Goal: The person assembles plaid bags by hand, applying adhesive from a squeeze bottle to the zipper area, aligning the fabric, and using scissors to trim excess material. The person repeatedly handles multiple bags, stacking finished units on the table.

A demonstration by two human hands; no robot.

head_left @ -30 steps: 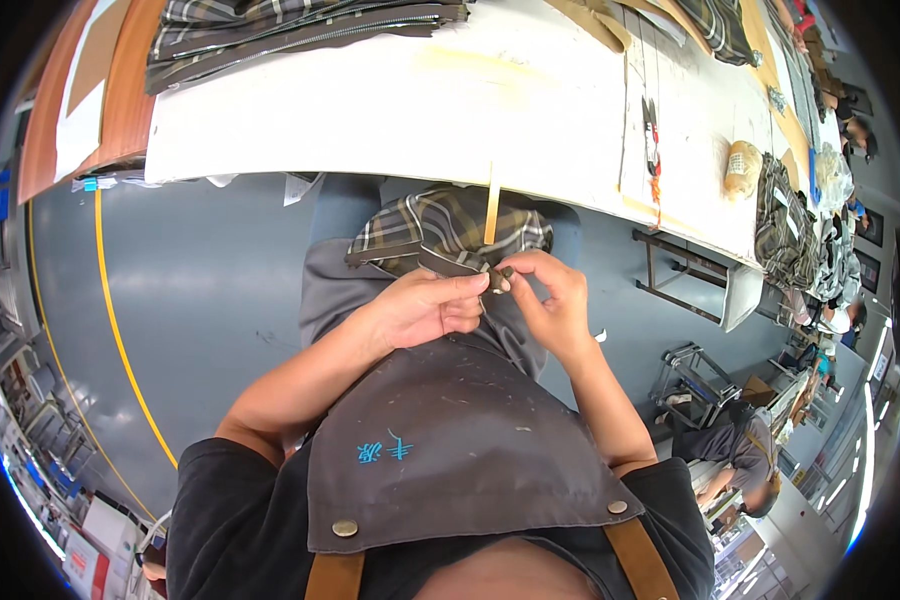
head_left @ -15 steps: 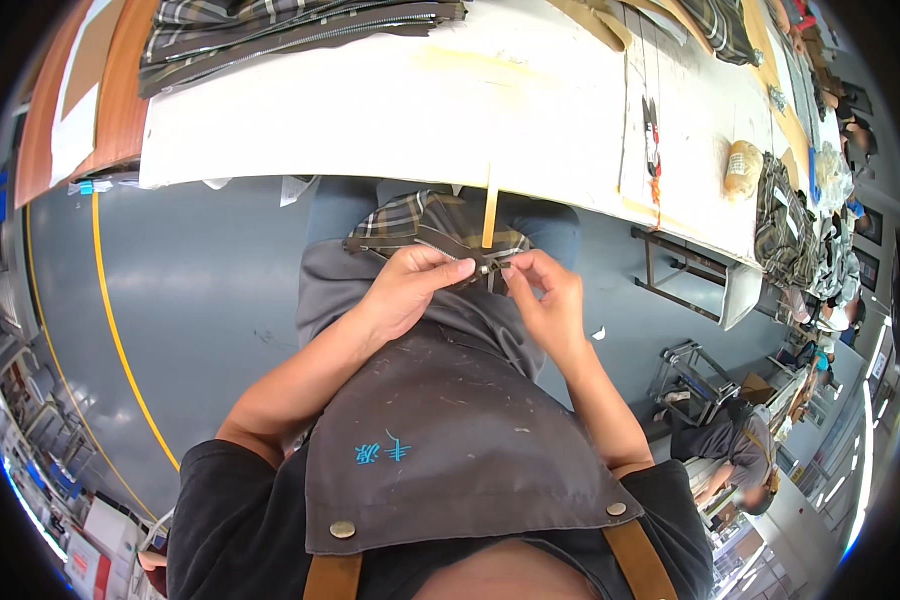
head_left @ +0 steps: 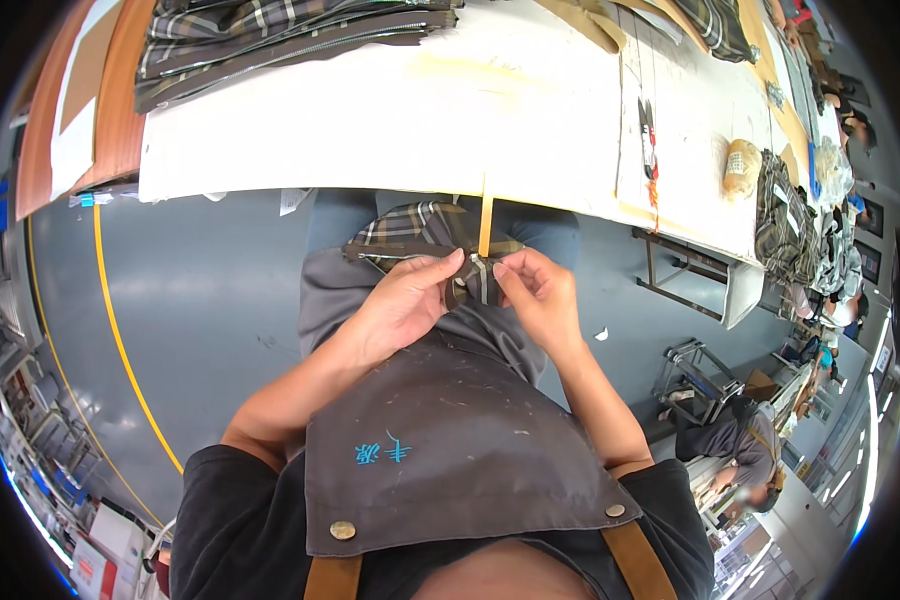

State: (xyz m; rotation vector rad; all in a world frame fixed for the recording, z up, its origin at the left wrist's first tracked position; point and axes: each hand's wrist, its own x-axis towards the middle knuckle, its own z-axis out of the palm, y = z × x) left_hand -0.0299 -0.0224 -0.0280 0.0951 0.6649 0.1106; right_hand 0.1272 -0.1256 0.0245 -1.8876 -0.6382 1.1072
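A plaid cloth piece (head_left: 420, 222) in brown, grey and yellow with a dark zip band along it lies across my lap, by the table's front edge. My left hand (head_left: 405, 305) pinches its dark band between thumb and fingers. Close beside it, my right hand (head_left: 542, 295) pinches the cloth's right part by thumb and forefinger. A folded plaid bit with a pale stripe shows between the two hands. Just above them a narrow yellow strip (head_left: 486, 225) hangs down from the table edge. My fingers hide what lies right under them.
On the white table (head_left: 370, 120) lies a stack of plaid pieces with zips (head_left: 300, 45). Further right are thread snips (head_left: 649, 145), a yellowish wrapped roll (head_left: 741, 170) and a plaid cloth pile (head_left: 788, 235). A metal trolley (head_left: 698, 378) and a co-worker (head_left: 745, 440) are at the right.
The cloth between my hands has been turned, so a plaid fold with a pale stripe now shows there. Both hands have shifted slightly left.
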